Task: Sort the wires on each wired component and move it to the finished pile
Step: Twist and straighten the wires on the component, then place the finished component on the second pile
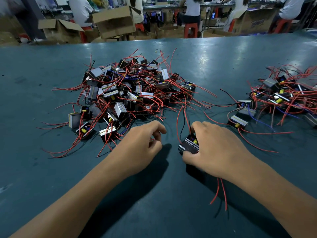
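Right hand [216, 150]: fingers clamped around one wired component [188, 146], near centre of the green surface [51, 169]. Left hand [142, 143]: fingers curled, apparently pinching a red wire [152, 139]. Large pile [127, 95] far left; smaller pile [281, 98] right.

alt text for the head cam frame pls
A person's right hand grips a small wired component on a teal table, while the left hand is curled beside it. A large tangled pile lies ahead, a smaller pile to the right.
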The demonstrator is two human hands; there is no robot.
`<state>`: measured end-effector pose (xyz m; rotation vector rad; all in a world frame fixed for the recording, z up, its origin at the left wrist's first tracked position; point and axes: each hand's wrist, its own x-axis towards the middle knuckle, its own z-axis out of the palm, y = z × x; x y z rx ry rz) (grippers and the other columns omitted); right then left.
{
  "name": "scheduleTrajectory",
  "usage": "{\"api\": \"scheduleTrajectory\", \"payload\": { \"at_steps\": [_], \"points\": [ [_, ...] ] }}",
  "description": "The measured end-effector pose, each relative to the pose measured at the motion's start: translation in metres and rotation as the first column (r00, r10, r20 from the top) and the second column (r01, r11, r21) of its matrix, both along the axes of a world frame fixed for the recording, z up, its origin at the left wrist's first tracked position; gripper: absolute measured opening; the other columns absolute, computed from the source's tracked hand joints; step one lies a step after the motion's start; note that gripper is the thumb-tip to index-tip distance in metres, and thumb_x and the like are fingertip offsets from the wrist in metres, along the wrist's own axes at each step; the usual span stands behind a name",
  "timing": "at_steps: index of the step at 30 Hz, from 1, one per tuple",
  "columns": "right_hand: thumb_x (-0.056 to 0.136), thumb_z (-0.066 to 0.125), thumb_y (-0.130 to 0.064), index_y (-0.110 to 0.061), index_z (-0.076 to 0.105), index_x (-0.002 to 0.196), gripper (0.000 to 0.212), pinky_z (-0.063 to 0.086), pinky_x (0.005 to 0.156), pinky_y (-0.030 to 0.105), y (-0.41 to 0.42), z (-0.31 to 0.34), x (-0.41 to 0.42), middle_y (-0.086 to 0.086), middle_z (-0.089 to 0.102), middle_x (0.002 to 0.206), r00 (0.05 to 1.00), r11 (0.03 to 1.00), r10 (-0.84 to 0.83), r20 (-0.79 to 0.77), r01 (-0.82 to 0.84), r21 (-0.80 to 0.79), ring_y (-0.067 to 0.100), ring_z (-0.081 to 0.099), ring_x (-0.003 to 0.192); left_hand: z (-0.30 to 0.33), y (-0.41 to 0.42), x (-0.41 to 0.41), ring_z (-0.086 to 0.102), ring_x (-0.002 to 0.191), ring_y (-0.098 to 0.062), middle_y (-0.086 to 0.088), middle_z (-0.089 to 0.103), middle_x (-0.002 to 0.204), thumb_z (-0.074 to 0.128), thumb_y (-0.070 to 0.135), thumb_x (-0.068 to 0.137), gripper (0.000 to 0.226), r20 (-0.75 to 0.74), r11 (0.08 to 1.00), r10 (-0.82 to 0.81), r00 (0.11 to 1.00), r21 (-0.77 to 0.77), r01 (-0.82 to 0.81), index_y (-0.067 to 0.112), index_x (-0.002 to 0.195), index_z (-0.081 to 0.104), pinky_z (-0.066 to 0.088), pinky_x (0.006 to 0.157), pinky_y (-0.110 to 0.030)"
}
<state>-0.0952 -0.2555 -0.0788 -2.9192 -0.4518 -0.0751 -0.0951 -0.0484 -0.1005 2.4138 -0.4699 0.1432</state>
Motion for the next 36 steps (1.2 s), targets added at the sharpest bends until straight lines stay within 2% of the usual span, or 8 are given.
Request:
{"api": "scheduleTrajectory", "payload": {
  "at_steps": [4, 10, 17, 21, 24, 27, 29, 36],
  "points": [
    [0.066, 0.064, -0.056, -0.024, 0.054, 0.095, 0.044, 0.051, 0.073, 0.037, -0.013, 0.019, 0.008, -0.004, 0.062, 0.090, 0.996, 0.993, -0.080, 0.038, 0.076, 0.095, 0.025, 0.059, 0.084, 0.001, 0.001, 0.001, 0.053, 0.067, -0.008, 0.016, 0.061, 0.086, 0.055, 0.007, 0.092, 0.027, 0.060, 0.999, -0.029, 0.998, 0.037, 0.027, 0.024, 0.112, 0.060, 0.040, 0.062, -0.014],
    [0.068, 0.071, -0.058, -0.018, 0.062, 0.089, 0.046, 0.053, 0.071, 0.039, -0.066, 0.063, 0.030, 0.006, 0.068, 0.083, 0.939, 0.943, -0.284, 0.192, 0.237, 0.235, 0.032, 0.062, 0.079, -0.003, 0.001, 0.002, 0.052, 0.075, 0.002, 0.013, 0.059, 0.088, 0.060, 0.005, 0.092, 0.027, 0.134, 0.994, -0.054, 0.989, 0.104, 0.040, 0.019, 0.115, 0.062, 0.038, 0.066, -0.011],
    [0.071, 0.079, -0.051, -0.003, 0.056, 0.090, 0.056, 0.047, 0.066, 0.038, -0.153, 0.080, 0.110, 0.020, 0.058, 0.078, 0.834, 0.862, -0.492, 0.252, 0.508, 0.001, 0.038, 0.057, 0.077, -0.006, -0.005, 0.000, 0.054, 0.072, -0.011, 0.011, 0.060, 0.088, 0.060, 0.002, 0.090, 0.027, 0.227, 0.989, -0.047, 0.973, 0.148, 0.013, 0.017, 0.111, 0.064, 0.048, 0.069, -0.035],
    [0.077, 0.079, -0.049, 0.001, 0.053, 0.107, 0.064, 0.046, 0.073, 0.041, -0.193, 0.067, 0.134, 0.026, 0.063, 0.105, 0.749, 0.752, -0.617, 0.242, 0.652, -0.098, 0.044, 0.062, 0.099, -0.009, -0.003, -0.002, 0.048, 0.067, -0.005, 0.014, 0.057, 0.088, 0.060, 0.001, 0.090, 0.026, 0.241, 0.988, -0.031, 0.970, 0.157, -0.007, 0.017, 0.110, 0.065, 0.041, 0.066, -0.026],
    [0.081, 0.078, -0.042, 0.001, 0.051, 0.103, 0.055, 0.050, 0.080, 0.047, -0.202, 0.062, 0.142, 0.027, 0.062, 0.109, 0.743, 0.740, -0.639, 0.199, 0.664, -0.105, 0.044, 0.060, 0.102, -0.010, -0.003, 0.000, 0.050, 0.069, -0.007, 0.015, 0.056, 0.088, 0.059, 0.003, 0.091, 0.024, 0.236, 0.987, -0.035, 0.971, 0.161, -0.003, 0.017, 0.110, 0.065, 0.041, 0.066, -0.025],
    [0.081, 0.077, -0.047, -0.001, 0.046, 0.073, 0.056, 0.054, 0.085, 0.049, -0.198, 0.068, 0.145, 0.019, 0.059, 0.080, 0.765, 0.745, -0.625, 0.154, 0.643, -0.177, 0.039, 0.060, 0.086, -0.011, -0.003, 0.001, 0.051, 0.070, -0.006, 0.015, 0.056, 0.088, 0.059, 0.004, 0.091, 0.024, 0.233, 0.988, -0.037, 0.972, 0.156, 0.000, 0.018, 0.109, 0.065, 0.042, 0.067, -0.025],
    [0.080, 0.075, -0.053, -0.006, 0.046, 0.066, 0.056, 0.053, 0.089, 0.049, -0.191, 0.069, 0.144, 0.014, 0.055, 0.074, 0.780, 0.742, -0.611, 0.136, 0.624, -0.244, 0.037, 0.060, 0.083, -0.011, -0.002, 0.001, 0.051, 0.070, -0.005, 0.015, 0.056, 0.088, 0.059, 0.004, 0.092, 0.024, 0.234, 0.987, -0.044, 0.971, 0.159, 0.007, 0.018, 0.109, 0.065, 0.043, 0.067, -0.025],
    [0.081, 0.072, -0.053, -0.009, 0.049, 0.078, 0.051, 0.054, 0.082, 0.043, -0.160, 0.067, 0.133, 0.017, 0.064, 0.098, 0.797, 0.753, -0.592, 0.122, 0.601, -0.268, 0.037, 0.062, 0.094, 0.010, -0.014, -0.009, 0.055, 0.070, -0.013, 0.005, 0.061, 0.091, 0.061, 0.002, 0.087, 0.024, 0.378, 0.949, -0.238, 0.895, 0.285, 0.133, 0.013, 0.107, 0.067, 0.048, 0.054, -0.029]
  ]
}}
